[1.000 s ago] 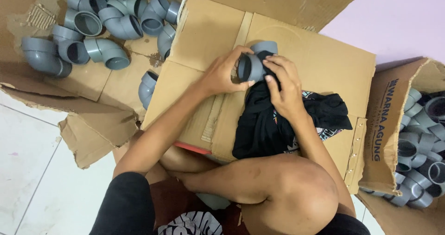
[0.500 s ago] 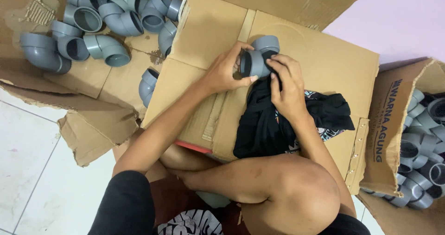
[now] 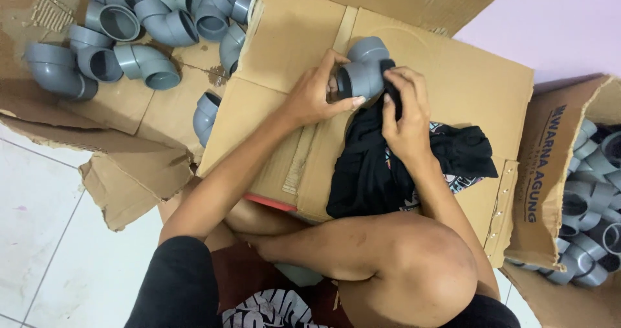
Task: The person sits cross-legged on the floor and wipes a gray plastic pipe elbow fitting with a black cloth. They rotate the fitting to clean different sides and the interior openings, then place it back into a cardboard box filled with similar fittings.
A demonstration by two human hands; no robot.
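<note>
The left hand [image 3: 314, 98] is gripping the grey plastic pipe elbow [image 3: 363, 69] above the flattened brown cardboard box [image 3: 453, 88]. The right hand [image 3: 404, 118] is pressing black cloth [image 3: 375, 166] against it. Since a second ago, the elbow has turned slightly; wiping is continuing.

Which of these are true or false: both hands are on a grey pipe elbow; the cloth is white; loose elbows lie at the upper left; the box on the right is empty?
1. Both hands are on a grey pipe elbow. True: the left hand grips it and the right hand presses a cloth against it.
2. The cloth is white. False: it is black.
3. Loose elbows lie at the upper left. True, on flattened cardboard.
4. The box on the right is empty. False: it holds more grey fittings.
</note>
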